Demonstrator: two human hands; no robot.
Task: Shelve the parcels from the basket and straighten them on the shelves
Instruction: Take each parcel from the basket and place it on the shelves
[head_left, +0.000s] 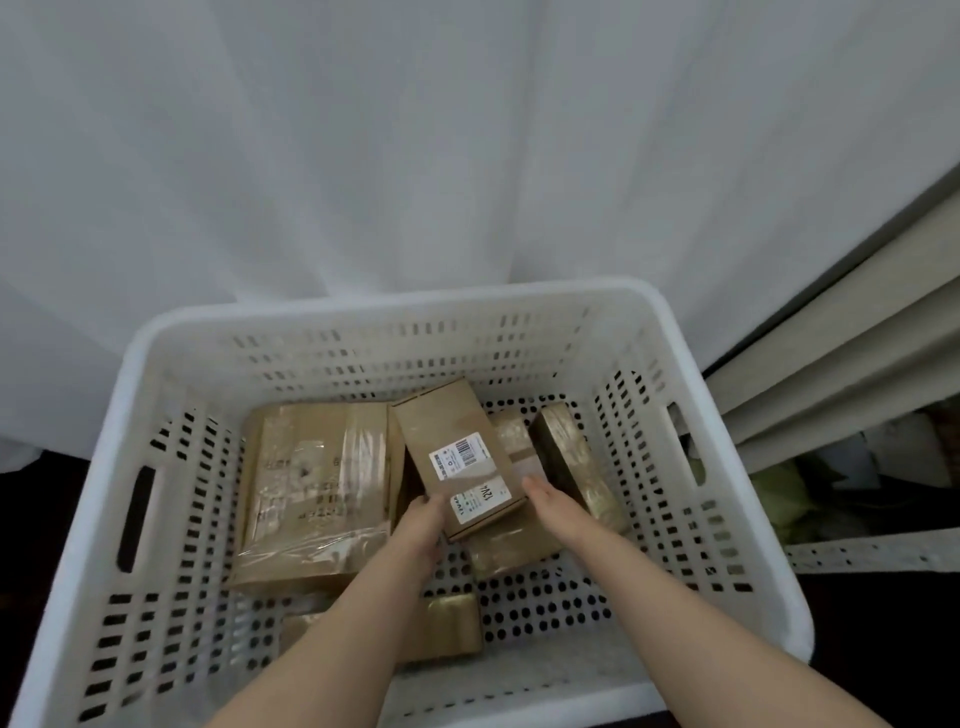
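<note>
A white perforated basket (218, 332) fills the lower view and holds several brown cardboard parcels. A small labelled parcel (447, 431) with a barcode sticker lies tilted on top in the middle. My left hand (423, 525) grips its near left corner. My right hand (548, 501) holds its near right edge, fingers under or beside it. A large taped parcel (317, 483) lies to the left. A narrow parcel (576, 462) stands on edge to the right. Another small parcel (457, 623) sits between my forearms.
A white curtain (415, 145) hangs behind the basket. At the right, pale shelf boards (841, 358) slant upward, with a perforated metal shelf rail (872, 556) below them and dim items behind. The floor around the basket is dark.
</note>
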